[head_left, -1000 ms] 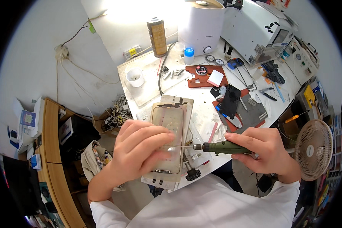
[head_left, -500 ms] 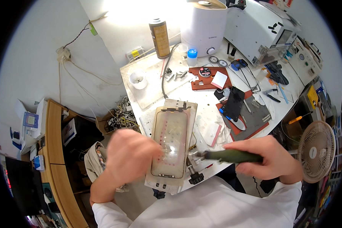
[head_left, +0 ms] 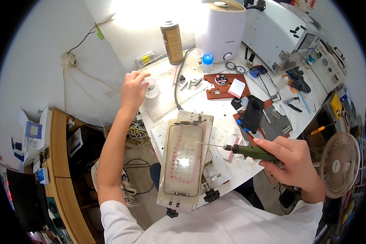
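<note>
My right hand (head_left: pixel 290 162) is wrapped around a green pen-like rotary tool (head_left: pixel 256 153). Its long thin shaft points left, with the tip over a phone screen (head_left: pixel 186 160) in a dark frame. That screen lies on a flat plate (head_left: pixel 177 202) with a black knob (head_left: pixel 211 196) at its near right. Beyond it to the left, my left hand (head_left: pixel 133 90) is beside a small white cup (head_left: pixel 152 93). Its thumb and forefinger are apart at the rim, with nothing visible between them. A few small bits lie inside the cup.
A brown spray can (head_left: pixel 172 44) and a white humidifier-like device (head_left: pixel 219 32) stand at the back. Right of the plate lie a red-brown tray (head_left: pixel 217 92), a black phone part (head_left: pixel 252 114) and pliers (head_left: pixel 293 106). A fan (head_left: pixel 338 165) stands at the right.
My left hand has moved from beside the screen up and away to the white cup. The rotary tool has risen slightly, its shaft now showing over the screen.
</note>
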`<state>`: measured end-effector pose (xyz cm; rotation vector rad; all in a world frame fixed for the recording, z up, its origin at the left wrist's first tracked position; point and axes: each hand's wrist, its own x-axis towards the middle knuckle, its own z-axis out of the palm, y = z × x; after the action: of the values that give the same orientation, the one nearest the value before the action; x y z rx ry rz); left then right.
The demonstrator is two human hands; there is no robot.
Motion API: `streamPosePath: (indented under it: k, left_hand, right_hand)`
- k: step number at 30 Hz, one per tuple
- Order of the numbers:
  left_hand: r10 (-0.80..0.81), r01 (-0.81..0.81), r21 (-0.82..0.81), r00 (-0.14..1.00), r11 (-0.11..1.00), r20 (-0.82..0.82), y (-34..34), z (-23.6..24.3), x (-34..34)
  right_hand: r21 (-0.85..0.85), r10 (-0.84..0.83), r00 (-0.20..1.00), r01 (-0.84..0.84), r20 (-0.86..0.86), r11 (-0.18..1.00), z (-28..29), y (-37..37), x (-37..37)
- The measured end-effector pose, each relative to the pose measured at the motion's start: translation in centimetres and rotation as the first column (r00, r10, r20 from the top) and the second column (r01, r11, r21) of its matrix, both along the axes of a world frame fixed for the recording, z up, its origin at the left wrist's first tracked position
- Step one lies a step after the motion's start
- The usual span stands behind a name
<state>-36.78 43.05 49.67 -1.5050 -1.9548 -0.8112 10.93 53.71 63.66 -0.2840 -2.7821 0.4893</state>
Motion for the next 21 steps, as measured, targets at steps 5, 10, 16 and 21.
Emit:
streamPosePath:
  k: [5,10,16,21]
  left_hand:
    - [-0.065,0.049,0.077,0.973,0.996,0.220,-2.4,1.5,2.7]
    - [-0.510,0.493,0.128,0.828,0.860,0.235,-9.3,5.5,12.4]
    - [-0.628,0.639,-0.010,0.758,0.769,0.176,-13.6,5.7,16.8]
    - [-0.603,0.619,-0.042,0.776,0.784,0.183,-13.8,6.2,16.9]
  right_hand:
    - [0.133,0.034,0.998,-0.027,-0.046,0.991,-0.7,0.4,-0.9]
    - [0.131,0.001,0.999,0.005,-0.046,0.991,-1.2,0.4,-0.9]
    - [0.101,0.024,0.999,-0.021,-0.028,0.995,-1.3,-0.1,-1.2]
    - [0.097,0.050,0.999,-0.048,-0.014,0.994,-1.0,-0.6,-1.0]
